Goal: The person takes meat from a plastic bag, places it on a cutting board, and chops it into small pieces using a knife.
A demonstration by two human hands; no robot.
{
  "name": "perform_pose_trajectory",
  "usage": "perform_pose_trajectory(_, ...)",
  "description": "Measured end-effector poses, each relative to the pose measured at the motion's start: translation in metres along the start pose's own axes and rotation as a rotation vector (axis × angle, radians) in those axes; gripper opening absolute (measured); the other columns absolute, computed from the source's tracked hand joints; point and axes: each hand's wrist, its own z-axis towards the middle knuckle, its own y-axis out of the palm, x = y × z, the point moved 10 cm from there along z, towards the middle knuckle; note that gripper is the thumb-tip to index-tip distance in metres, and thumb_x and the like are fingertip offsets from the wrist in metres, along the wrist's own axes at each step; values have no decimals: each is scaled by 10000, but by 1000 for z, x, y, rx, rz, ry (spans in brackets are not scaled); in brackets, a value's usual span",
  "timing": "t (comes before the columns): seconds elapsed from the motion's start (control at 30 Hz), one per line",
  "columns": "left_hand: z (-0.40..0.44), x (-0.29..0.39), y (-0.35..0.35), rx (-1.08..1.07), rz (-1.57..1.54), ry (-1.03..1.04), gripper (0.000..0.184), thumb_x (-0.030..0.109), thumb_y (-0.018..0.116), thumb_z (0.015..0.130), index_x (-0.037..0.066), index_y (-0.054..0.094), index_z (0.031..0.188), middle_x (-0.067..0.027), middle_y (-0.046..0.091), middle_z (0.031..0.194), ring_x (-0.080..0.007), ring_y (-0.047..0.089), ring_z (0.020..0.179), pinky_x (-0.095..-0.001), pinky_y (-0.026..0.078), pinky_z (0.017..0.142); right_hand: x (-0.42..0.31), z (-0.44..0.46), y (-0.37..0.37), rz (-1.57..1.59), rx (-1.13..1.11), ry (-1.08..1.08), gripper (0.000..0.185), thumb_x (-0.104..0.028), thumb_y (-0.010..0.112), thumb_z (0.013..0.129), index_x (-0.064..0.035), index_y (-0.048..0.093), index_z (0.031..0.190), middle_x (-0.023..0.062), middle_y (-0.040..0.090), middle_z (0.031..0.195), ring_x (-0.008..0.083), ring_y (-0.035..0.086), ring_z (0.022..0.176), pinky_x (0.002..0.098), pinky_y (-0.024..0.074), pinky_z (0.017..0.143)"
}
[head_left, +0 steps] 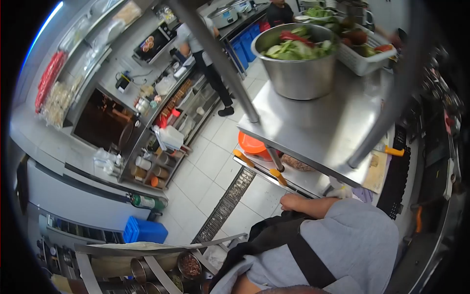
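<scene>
My right hand (291, 202) is held out in front of my dark apron (274, 229), its fingers curled closed. Whether anything is inside them is hidden. Close by, a rail or handle with yellow-orange ends (278, 177) lies along the edge of a lower shelf. Above that stands a steel table (313, 125) carrying a large steel pot (301, 73) full of cut green vegetables with some red pieces. To the pot's right is a white plastic basket (364, 61) of vegetables. Of my left arm only a patch of skin shows at the bottom; that hand is out of view.
A floor drain grate (227, 203) crosses the white tiles. One person (208, 56) stands by the shelved counter; another (280, 13) is at the back. A blue bin (144, 230) sits lower left. Rack bars (161, 274) with bowls are near my front. An orange tub (254, 144) sits under the table.
</scene>
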Motion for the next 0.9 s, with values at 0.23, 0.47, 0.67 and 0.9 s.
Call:
perform_pose_trajectory(0.23,23,77,16,65,22,-73,462,381,718,780,56,691,1107,-154,719,1027,-291,686,977,-400,540,862,-19,-64,-31,64,158,-30,200,-211,609,821,-49,648,932,173,681,882,369,658,886,497,516,757)
perform_pose_trajectory(0.47,-103,144,108,59,-732,-70,405,182,661,880,72,592,1264,-84,676,1055,-204,661,874,-369,537,747,-66,-148,3,111,236,-241,209,-253,591,860,-58,658,886,201,674,849,412,643,844,513,509,753)
perform_pose_trajectory(0.67,-255,71,274,-126,-1071,-442,337,108,647,894,47,557,1213,-73,645,974,-213,637,778,-335,521,568,-71,-297,118,148,-118,-289,299,-310,622,867,-21,685,821,203,676,806,414,646,814,498,512,735)
perform_pose_trajectory(0.9,-321,76,323,-194,-1188,-424,246,116,626,922,50,575,1153,-86,650,938,-211,630,826,-328,514,631,42,-378,111,102,-91,32,360,-347,605,858,-12,719,793,217,684,830,403,662,836,493,520,793)
